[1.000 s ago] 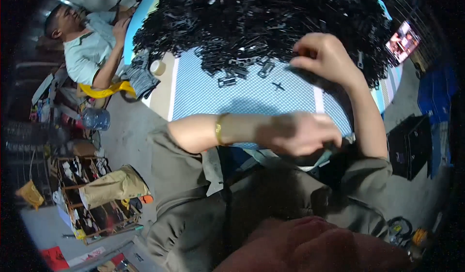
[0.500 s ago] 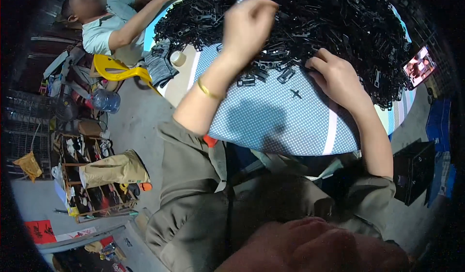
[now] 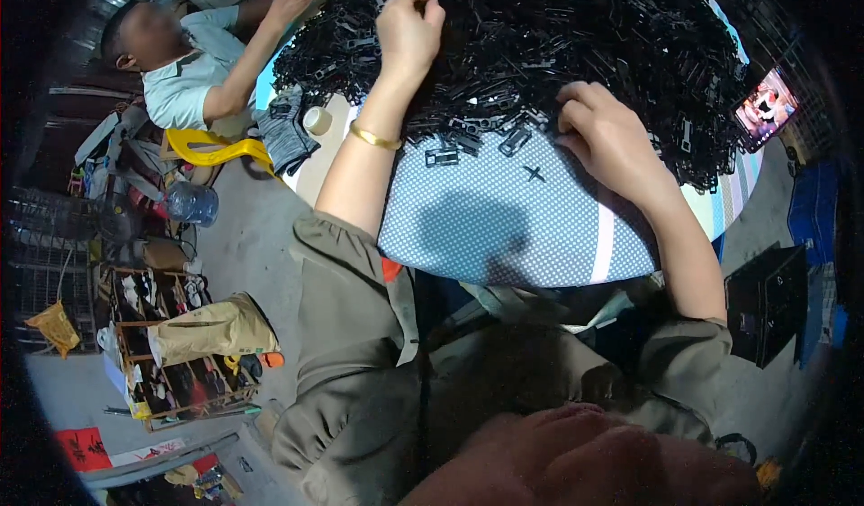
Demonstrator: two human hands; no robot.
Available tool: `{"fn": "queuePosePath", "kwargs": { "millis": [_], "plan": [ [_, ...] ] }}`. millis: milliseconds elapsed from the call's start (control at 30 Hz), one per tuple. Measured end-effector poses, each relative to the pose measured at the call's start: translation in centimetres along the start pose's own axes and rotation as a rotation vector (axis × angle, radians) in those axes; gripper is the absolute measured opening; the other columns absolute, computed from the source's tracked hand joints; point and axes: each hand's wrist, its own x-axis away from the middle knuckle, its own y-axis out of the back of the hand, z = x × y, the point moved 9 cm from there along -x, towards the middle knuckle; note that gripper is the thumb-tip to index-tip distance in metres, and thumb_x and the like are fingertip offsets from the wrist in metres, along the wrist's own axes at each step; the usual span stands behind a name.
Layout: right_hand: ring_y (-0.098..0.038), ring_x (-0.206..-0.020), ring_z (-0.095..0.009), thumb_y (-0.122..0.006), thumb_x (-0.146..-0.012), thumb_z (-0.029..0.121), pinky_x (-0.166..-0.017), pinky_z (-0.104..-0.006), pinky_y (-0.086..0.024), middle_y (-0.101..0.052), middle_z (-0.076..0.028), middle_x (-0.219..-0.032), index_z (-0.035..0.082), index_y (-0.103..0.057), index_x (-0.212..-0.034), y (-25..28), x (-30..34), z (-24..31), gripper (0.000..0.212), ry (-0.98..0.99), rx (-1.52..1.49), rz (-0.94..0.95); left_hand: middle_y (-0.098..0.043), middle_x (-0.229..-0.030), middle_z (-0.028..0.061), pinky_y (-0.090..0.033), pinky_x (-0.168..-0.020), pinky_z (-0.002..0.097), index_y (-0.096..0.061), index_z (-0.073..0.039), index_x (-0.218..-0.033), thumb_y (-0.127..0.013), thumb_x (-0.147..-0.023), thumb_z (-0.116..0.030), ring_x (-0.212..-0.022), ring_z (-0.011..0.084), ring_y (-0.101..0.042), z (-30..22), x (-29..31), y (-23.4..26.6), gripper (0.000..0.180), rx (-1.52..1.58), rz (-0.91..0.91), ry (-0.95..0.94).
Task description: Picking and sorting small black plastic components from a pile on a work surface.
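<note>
A large heap of small black plastic clip-like parts (image 3: 558, 47) covers the far part of a round table. My left hand (image 3: 411, 36), a gold bangle at its wrist, hovers over the heap's left side with thumb and fingers curled together. Anything in that pinch is too small to make out. At the heap's near edge my right hand (image 3: 605, 137) has its fingers bent inward; their tips are partly hidden, and I cannot make out a part in them. Between the hands, a few loose black clips (image 3: 515, 140) and a small black cross-shaped piece (image 3: 535, 173) lie on the blue dotted cloth (image 3: 549, 236).
Across the table at left, a person (image 3: 193, 78) reaches to the heap, beside a yellow chair (image 3: 216, 150). A grey cloth (image 3: 286, 132) and a tape roll (image 3: 317, 121) lie at the left edge. A lit phone (image 3: 767, 110) stands at right. A shoe rack (image 3: 180, 353) stands on the floor.
My left hand has moved left and slightly farther over the heap. My right hand stays at the heap's near edge. The whole view has shifted a little.
</note>
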Motion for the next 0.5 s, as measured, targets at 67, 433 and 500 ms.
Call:
{"fn": "queuePosePath", "kwargs": {
  "millis": [67, 433, 500],
  "plan": [
    [-0.051, -0.092, -0.026, -0.066, -0.065, 0.006, -0.075, -0.0333, -0.045, -0.050, -0.012, -0.109, 0.001, -0.051, -0.070, 1.5, -0.1, -0.6, 0.017, -0.007, -0.223, -0.100, -0.063, -0.078, 0.0057, -0.046, -0.061, 0.0234, -0.062, -0.001, -0.094, -0.063, -0.075, -0.013, -0.065, 0.0111, -0.056, 0.8, 0.1, 0.1, 0.023, 0.219, 0.148, 0.251],
    [-0.054, -0.072, -0.009, -0.058, -0.082, 0.009, -0.065, -0.0210, -0.046, -0.058, -0.005, -0.089, 0.003, -0.053, -0.088, 0.5, 0.4, -6.9, 0.009, -0.405, -1.418, -0.345, -0.061, -0.090, 0.0069, -0.049, -0.073, 0.0232, -0.060, 0.003, -0.096, -0.050, -0.074, 0.009, -0.077, 0.0120, -0.059, -9.9, 6.4, -2.4, 0.025, 0.820, 0.591, 0.256],
    [-0.056, -0.074, -0.009, -0.058, -0.082, 0.009, -0.067, -0.0218, -0.047, -0.058, -0.004, -0.086, 0.001, -0.054, -0.096, 0.5, 0.4, -6.8, 0.017, -0.411, -1.372, -0.390, -0.061, -0.092, 0.0081, -0.050, -0.070, 0.0236, -0.059, 0.003, -0.096, -0.051, -0.077, 0.006, -0.076, 0.0128, -0.059, -10.0, 7.2, -2.8, 0.021, 0.938, 0.576, 0.330]
  ]
}}
